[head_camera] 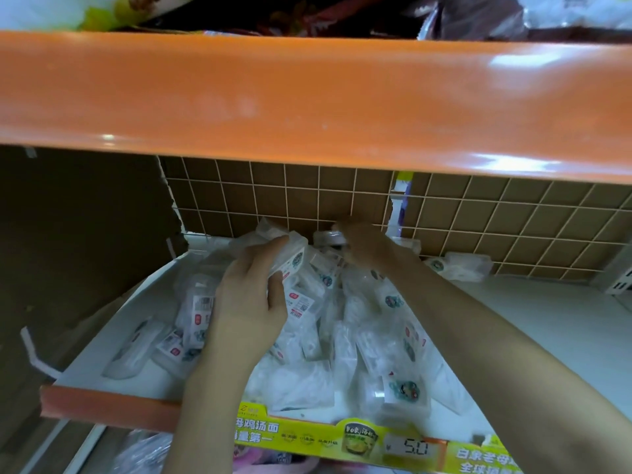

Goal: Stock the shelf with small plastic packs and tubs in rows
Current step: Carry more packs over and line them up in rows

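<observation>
Packs (307, 340) heaped on shelf (547, 323); tub (330, 238) behind.

Brown wire-grid backing (307, 196), yellow-green price strip (342, 439)

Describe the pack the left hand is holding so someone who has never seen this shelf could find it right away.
Start at the white shelf under the wide orange shelf edge, backed by a brown wire grid. A heap of clear plastic packs fills its left half. The held pack is at the heap's back, the one lifted above the rest in the left hand grip.
</observation>
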Demonstrator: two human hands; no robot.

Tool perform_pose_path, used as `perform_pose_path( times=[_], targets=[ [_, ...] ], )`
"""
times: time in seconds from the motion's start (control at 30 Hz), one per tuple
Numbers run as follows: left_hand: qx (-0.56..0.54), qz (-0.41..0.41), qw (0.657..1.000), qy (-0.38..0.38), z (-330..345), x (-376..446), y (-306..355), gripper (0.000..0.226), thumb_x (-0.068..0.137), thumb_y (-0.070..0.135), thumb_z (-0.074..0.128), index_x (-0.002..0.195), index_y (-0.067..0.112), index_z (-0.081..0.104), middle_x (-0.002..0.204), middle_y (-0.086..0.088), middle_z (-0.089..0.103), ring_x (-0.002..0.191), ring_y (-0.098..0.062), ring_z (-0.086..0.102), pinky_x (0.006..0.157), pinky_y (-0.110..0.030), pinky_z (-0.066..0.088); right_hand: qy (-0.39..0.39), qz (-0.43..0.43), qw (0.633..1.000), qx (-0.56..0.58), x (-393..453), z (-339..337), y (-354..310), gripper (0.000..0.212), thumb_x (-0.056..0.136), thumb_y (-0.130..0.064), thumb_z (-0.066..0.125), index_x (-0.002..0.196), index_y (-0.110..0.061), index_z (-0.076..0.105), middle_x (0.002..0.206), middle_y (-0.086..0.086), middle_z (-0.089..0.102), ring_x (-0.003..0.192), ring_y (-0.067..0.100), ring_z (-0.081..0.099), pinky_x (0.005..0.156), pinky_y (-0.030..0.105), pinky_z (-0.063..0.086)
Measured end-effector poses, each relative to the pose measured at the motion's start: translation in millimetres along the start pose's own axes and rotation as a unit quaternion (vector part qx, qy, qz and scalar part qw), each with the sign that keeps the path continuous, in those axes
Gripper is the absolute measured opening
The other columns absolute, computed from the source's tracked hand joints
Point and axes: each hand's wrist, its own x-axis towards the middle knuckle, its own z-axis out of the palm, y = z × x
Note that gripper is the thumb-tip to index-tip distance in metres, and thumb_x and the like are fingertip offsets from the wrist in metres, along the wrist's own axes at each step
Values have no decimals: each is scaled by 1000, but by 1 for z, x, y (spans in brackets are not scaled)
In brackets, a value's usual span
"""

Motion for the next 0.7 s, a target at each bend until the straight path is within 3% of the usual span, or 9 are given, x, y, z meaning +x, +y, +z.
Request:
perform_pose_path(
  times=[0.13,0.23,0.33,0.4,0.5,0.7],
  targets=[
    [-3,9,1000,-2,1,0,-1,45,84,5,45,126,14,58,119,-9,58,106,-10,46,89,6,20,44,22,998,39,-19,-24,8,49,90,-9,53,137,-10,43,122,18,58,113,31,55,81,31,44],
    [-6,26,1000,-2,3,1,-1,45,83,2,46,125,13,58,115,-9,58,106,-13,47,91,2,22,146,25,986,81,-48,-39,18,44,87,-8,56,131,-7,51,120,20,59,107,35,57,85,35,45],
    [-25,30,999,-3,5,0,0,45,83,1,45,125,13,57,115,-6,56,105,-10,46,91,2,23,238,39,961,136,-91,-44,26,43,81,-2,62,123,-7,57,115,16,60,101,34,58,75,26,37],
    [-40,22,999,-8,7,-2,2,44,84,4,45,126,14,57,117,-6,55,105,-2,44,90,3,24,286,39,946,151,-120,-37,29,44,77,5,62,120,-7,59,116,12,60,104,29,56,80,18,34],
    [-62,11,998,-25,12,-4,8,43,88,8,45,128,17,55,121,-2,55,103,9,38,86,5,24,344,33,927,147,-158,-22,25,43,72,-1,55,114,-8,62,117,9,60,107,19,51,91,8,31],
    [-128,14,991,-46,30,-6,37,41,91,21,38,129,29,53,121,3,51,102,14,39,83,5,27,393,27,908,143,-201,5,23,38,76,-9,48,112,-15,59,119,10,57,115,20,49,100,20,33]
  ],
)
